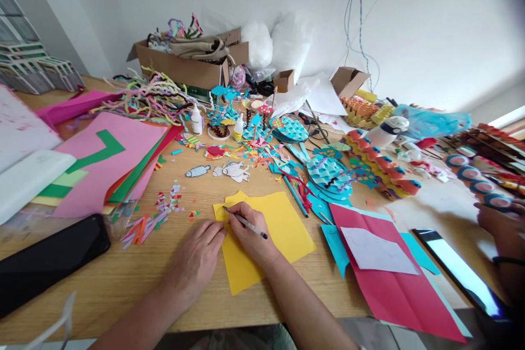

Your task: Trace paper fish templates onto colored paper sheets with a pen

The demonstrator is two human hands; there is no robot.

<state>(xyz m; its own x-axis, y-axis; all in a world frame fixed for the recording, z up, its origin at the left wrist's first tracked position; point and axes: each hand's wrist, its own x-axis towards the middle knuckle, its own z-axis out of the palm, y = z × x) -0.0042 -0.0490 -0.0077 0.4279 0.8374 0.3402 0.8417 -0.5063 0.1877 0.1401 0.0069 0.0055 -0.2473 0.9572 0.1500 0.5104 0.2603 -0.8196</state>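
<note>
My right hand (253, 231) grips a pen (250, 225), its tip on the upper left part of a yellow paper sheet (286, 224). Flat at that sheet's left edge rests my left hand (202, 251), fingers stretched towards the right hand, holding nothing. Beyond the hands lie paper fish cutouts (235, 171) and a grey-blue fish cutout (197, 171). Small coloured paper scraps (168, 202) are scattered left of the sheet. Whatever is drawn under the pen is too small to make out.
A black phone (53, 260) lies at left, near stacked coloured paper (110, 147). Glue bottles (197, 121), blue paper fish (328, 172) and a cardboard box (180, 68) stand further back. Red paper (394, 290) and another phone (459, 273) are at right, beside another person's hand (498, 224).
</note>
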